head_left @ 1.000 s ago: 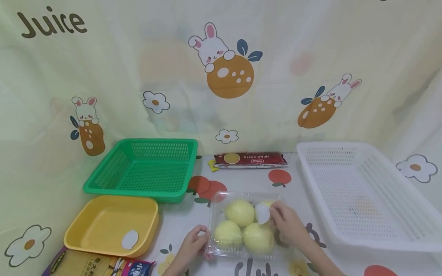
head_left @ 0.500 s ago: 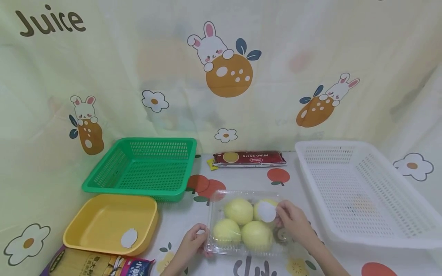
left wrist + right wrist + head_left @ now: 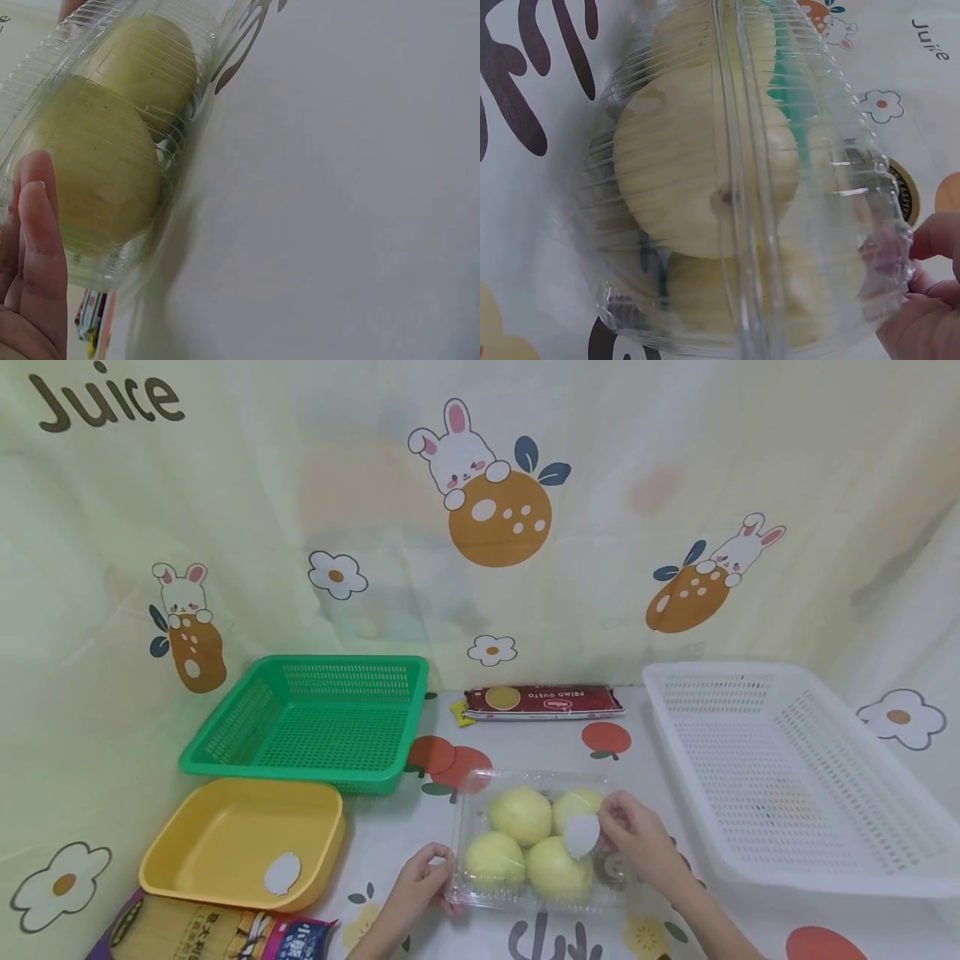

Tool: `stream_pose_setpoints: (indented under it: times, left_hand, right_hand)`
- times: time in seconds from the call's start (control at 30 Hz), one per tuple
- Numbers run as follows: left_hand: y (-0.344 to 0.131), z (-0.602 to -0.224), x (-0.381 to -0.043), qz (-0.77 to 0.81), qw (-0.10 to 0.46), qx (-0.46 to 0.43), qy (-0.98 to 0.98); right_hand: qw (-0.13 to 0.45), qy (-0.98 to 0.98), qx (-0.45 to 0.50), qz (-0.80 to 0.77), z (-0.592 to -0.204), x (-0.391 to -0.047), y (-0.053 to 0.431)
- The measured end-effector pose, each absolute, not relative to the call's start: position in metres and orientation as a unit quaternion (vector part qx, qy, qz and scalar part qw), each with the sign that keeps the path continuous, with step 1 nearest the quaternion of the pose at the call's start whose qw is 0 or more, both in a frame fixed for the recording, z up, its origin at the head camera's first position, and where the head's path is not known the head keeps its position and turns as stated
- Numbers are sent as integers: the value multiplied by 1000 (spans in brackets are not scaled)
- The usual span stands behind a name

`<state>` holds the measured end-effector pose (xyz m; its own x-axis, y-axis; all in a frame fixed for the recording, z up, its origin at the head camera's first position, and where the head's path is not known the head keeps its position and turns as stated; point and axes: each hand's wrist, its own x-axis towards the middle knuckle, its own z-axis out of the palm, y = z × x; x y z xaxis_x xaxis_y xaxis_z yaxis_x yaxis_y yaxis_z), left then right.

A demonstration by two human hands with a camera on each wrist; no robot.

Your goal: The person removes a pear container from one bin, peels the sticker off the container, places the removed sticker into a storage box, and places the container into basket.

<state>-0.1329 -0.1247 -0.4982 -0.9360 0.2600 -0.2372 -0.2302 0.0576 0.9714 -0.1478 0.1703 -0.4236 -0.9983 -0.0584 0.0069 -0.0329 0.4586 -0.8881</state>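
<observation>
In the head view a clear plastic box sits on the table with several round yellow-green fruits inside, resembling pears. My left hand holds the box at its left edge; in the left wrist view its fingers lie against the ribbed side. Over the box's right part, my right hand pinches a thin white oval label by its right edge. In the right wrist view, my right hand is partly seen at the box's far side, and a dark disc with a gold rim shows beside it.
A yellow basin at left contains another white oval piece. Behind it stands a green basket; a noodle packet lies in front. At the back lies a red packet. A white basket stands at right.
The white label in my right hand has turned and tilted, and now hangs slightly lower over the fruits. My right hand has shifted slightly right. The left hand and box stay in place.
</observation>
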Motion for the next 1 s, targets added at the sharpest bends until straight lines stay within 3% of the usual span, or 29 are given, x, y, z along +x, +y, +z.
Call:
stream_pose_setpoints:
  times: [0.63,1.0]
  left_hand:
    - [-125,-494,-130,686,168,6,708]
    - [-132,-487,-125,671,173,14,721]
  right_hand:
    - [19,832,-67,-550,-426,-155,171]
    - [32,849,-37,-527,-422,-158,166]
